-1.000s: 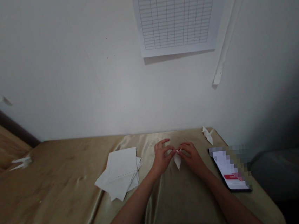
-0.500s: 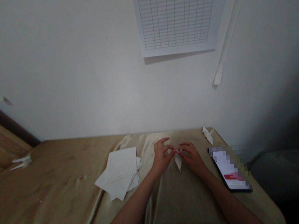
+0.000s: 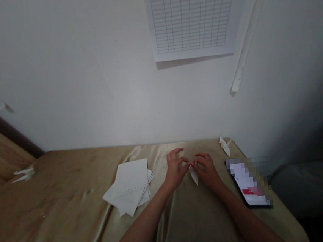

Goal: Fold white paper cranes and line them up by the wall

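Observation:
A small folded piece of white paper (image 3: 194, 176) is pinched between my two hands, its pointed end hanging down toward me. My left hand (image 3: 176, 169) grips its top with thumb and index finger, the other fingers raised and loosely curled. From the other side, my right hand (image 3: 207, 168) pinches the paper close to the left fingertips. The fingers hide the upper part of the fold. A finished-looking folded paper crane (image 3: 225, 147) lies at the back right of the table, beyond my right hand.
A stack of white paper sheets (image 3: 133, 184) lies left of my hands on the satin tablecloth (image 3: 57, 199). At the right edge is a phone (image 3: 249, 185) with a lit, partly blurred screen. Another folded white paper (image 3: 25, 174) sits far left. A printed table sheet (image 3: 190, 19) hangs on the wall.
The lower tip of the folded paper has swung slightly to the right. Both hands stay in nearly the same place, still pinching it.

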Demonstrator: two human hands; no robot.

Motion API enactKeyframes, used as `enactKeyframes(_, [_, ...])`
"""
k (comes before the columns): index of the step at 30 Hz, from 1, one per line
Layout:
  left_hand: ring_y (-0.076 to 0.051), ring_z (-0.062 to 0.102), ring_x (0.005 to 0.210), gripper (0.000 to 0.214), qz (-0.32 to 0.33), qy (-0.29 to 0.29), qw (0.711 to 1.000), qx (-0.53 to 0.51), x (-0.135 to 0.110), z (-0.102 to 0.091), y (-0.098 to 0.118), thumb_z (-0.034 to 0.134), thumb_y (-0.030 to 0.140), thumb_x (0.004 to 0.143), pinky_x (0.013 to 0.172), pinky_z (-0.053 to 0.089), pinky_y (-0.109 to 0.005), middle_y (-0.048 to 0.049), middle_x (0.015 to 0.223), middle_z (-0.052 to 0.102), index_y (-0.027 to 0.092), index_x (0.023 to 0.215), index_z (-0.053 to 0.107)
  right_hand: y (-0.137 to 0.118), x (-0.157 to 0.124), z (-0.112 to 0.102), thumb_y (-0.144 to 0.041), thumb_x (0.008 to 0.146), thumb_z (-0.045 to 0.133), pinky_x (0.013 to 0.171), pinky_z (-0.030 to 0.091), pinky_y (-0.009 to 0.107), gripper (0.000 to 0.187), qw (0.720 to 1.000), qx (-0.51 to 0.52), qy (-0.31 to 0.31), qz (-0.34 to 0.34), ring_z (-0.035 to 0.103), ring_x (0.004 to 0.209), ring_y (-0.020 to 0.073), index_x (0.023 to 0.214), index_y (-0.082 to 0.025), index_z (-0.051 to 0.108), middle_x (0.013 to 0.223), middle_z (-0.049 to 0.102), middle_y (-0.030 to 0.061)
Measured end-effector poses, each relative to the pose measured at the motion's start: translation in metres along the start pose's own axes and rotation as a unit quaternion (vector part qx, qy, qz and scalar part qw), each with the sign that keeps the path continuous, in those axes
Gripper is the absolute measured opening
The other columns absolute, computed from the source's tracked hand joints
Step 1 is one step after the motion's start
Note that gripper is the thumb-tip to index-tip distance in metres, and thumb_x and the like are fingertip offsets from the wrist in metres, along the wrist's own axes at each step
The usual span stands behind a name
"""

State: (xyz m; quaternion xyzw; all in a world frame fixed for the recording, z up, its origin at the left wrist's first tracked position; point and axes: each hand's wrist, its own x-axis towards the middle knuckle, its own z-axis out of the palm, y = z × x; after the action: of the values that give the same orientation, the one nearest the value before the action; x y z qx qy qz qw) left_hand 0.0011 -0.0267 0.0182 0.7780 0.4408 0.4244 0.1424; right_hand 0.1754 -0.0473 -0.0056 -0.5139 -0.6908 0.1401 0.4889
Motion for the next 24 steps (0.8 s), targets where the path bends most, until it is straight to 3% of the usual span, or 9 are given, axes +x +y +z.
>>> enactKeyframes(12, [-0.026, 0.047, 0.128, 0.002, -0.026, 0.008, 0.999, -0.030, -0.001, 0.003, 0.001, 0.073, 0.025, 0.083, 0.110, 0.037, -0.049, -0.0049, 0.132, 0.057, 0.025, 0.085, 0.073, 0.008, 0.003, -0.003, -0.042, 0.089, 0.061, 0.106, 0.037, 0.051, 0.019, 0.999, 0.043, -0.018, 0.025, 0.050, 0.119, 0.0286, 0.085, -0.027, 0.072, 0.100, 0.068, 0.0084])
enactKeyframes(24, [-0.026, 0.047, 0.127, 0.005, -0.033, 0.009, 0.999, -0.030, -0.002, 0.005, -0.002, 0.077, 0.026, 0.079, 0.111, 0.036, -0.048, -0.0047, 0.131, 0.057, 0.026, 0.084, 0.075, 0.009, 0.003, -0.006, -0.044, 0.088, 0.062, 0.106, 0.036, 0.051, 0.019, 0.999, 0.035, -0.023, 0.009, 0.050, 0.119, 0.0287, 0.081, -0.027, 0.068, 0.092, 0.071, 0.0051])
